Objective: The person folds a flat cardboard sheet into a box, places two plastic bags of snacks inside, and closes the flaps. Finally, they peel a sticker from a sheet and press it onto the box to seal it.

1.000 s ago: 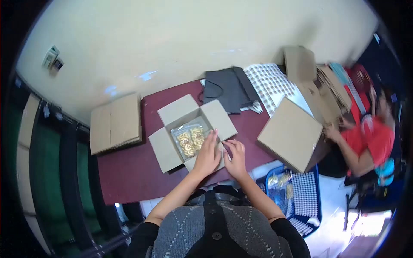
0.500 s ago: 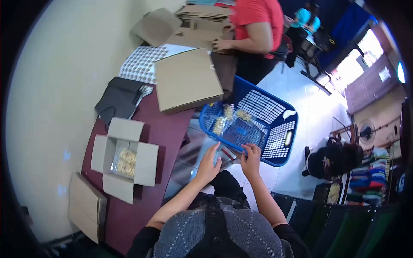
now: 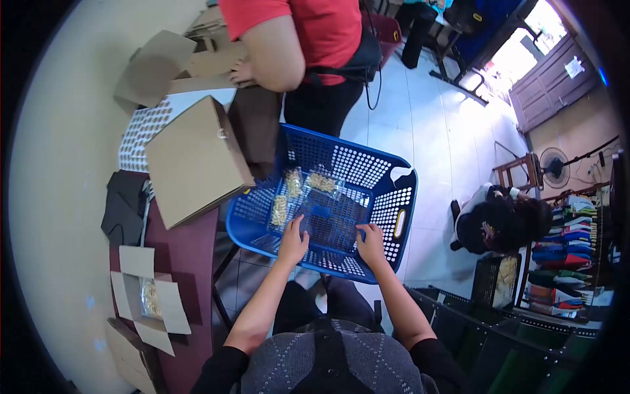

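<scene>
A blue plastic laundry-style basket [image 3: 387, 161] with perforated walls stands in front of me. Several clear packets of pale, lumpy pieces lie inside: an upright packet [image 3: 279, 210], a second packet [image 3: 293, 182] behind it, and a packet lying sideways [image 3: 325, 184]. My left hand [image 3: 293, 244] reaches over the near rim, empty with its fingers apart, closest to the upright packet. Over the right part of the basket, my right hand [image 3: 371, 244] is loosely curved with thumb and fingers apart, holding nothing I can see.
Left of the basket runs a maroon table [image 3: 184, 253]. On it are an open white carton [image 3: 174, 308] holding a packet, a large brown box [image 3: 197, 164], a sticker sheet [image 3: 141, 134] and dark bags [image 3: 123, 207]. A person in a red shirt [image 3: 328, 36] stands beyond the basket.
Both hands have moved from the basket's near rim to over its inside. My view has shifted, so the basket looks closer and the table further left. The red-shirted person is nearer.
</scene>
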Tool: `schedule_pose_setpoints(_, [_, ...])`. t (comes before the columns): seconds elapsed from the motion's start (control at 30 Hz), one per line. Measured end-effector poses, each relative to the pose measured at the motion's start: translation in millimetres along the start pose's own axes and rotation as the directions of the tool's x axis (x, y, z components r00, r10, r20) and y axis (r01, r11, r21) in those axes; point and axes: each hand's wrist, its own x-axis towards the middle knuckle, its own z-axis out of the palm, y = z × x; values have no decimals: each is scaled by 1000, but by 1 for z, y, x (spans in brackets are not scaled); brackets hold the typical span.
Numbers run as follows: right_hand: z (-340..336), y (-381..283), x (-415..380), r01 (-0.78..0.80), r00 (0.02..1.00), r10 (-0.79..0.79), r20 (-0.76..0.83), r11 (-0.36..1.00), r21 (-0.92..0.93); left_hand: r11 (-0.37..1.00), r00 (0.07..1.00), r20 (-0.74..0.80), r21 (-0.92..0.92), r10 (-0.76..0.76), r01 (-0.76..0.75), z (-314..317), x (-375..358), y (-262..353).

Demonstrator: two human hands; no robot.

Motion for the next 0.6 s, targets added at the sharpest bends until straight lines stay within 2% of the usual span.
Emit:
schedule_pose_setpoints(0.07, [11, 17, 19, -42, 994, 42, 98, 999, 4, 996, 994, 73, -26, -80, 82, 16, 20, -6])
schedule_pose_setpoints(0.1, [27, 28, 30, -76, 993, 74, 91, 997, 18, 997, 994, 77, -23, -73, 75, 26, 37, -19])
schedule_pose_setpoints(0.17, [59, 50, 54, -173, 981, 159, 112, 977, 125, 981, 993, 96, 187, -72, 53, 51, 66, -53])
schedule_pose_setpoints(0.3, [144, 99, 76, -329, 943, 324, 71, 941, 76, 949, 977, 117, 281, -180, 141, 87, 139, -100])
schedule_pose_setpoints(0.33, [170, 111, 72, -381, 923, 371, 101, 918, 113, 940, 986, 108, 328, -130, 88, 96, 158, -117])
schedule_pose_setpoints(0.37, [198, 125, 72, -427, 903, 411, 128, 892, 149, 931, 995, 33, 355, -97, 79, 110, 172, -128])
schedule_pose_setpoints(0.4, [228, 139, 74, -626, 778, 536, 329, 707, 329, 946, 992, 64, 313, -111, 86, 119, 189, -132])
schedule_pose_setpoints(0.43, [253, 149, 79, -784, 621, 570, 539, 444, 434, 958, 988, 93, 269, -123, 94, 125, 204, -133])
schedule_pose_setpoints(0.47, [251, 138, 87, -809, 517, 566, 642, 78, 583, 959, 988, 96, 265, -124, 95, 133, 213, -137])
schedule_pose_setpoints(0.5, [237, 117, 100, -719, 434, 508, 744, -302, 626, 931, 982, 182, 351, 40, -103, 141, 221, -141])
schedule_pose_setpoints(0.53, [231, 106, 111, -720, 432, 512, 742, -300, 626, 859, 940, 281, 414, 192, -300, 147, 226, -143])
schedule_pose_setpoints(0.57, [228, 97, 122, -614, 449, 505, 737, -425, 665, 860, 940, 283, 413, 193, -301, 151, 229, -138])
schedule_pose_setpoints(0.6, [235, 95, 129, -490, 466, 499, 731, -542, 682, 852, 915, 381, 428, 132, -302, 156, 230, -131])
